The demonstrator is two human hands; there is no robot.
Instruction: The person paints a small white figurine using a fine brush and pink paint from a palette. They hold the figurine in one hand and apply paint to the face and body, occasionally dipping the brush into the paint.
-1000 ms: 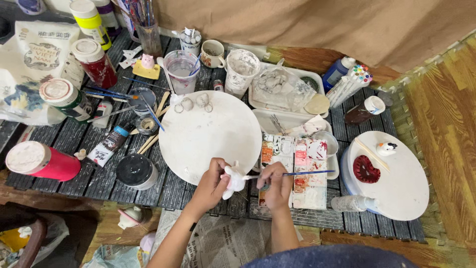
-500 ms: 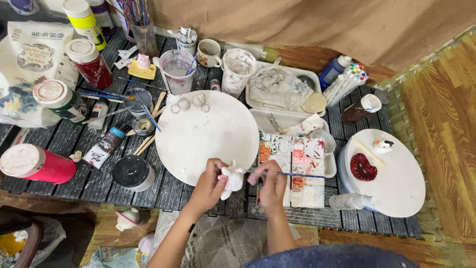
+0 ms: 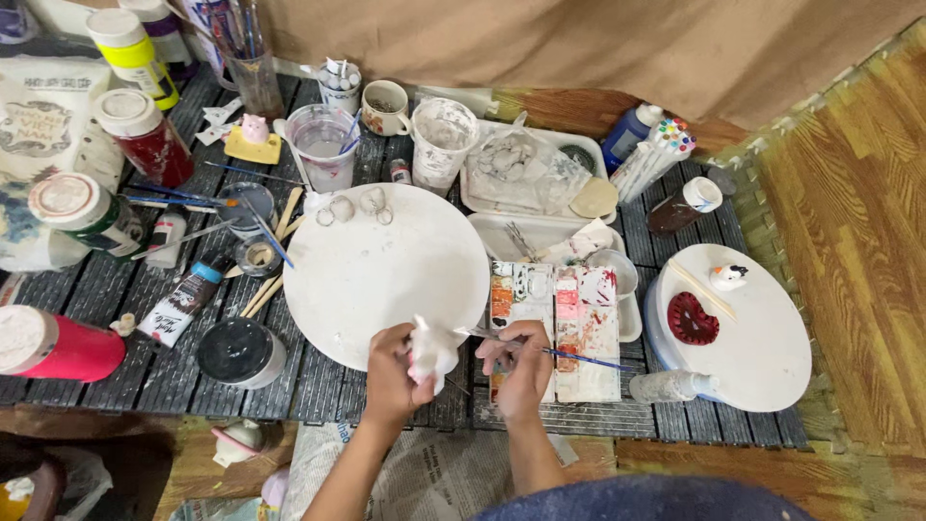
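white figurine (image 3: 431,352) partly hidden, blurred

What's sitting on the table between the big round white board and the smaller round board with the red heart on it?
In the head view, a paint-smeared palette and white trays lie between the large white board and the smaller board bearing the red heart.

You see a matt white figurine (image 3: 431,353), a chalky matt disc (image 3: 386,270) at twelve o'clock, and a dark, rough slatted wood table (image 3: 96,299).
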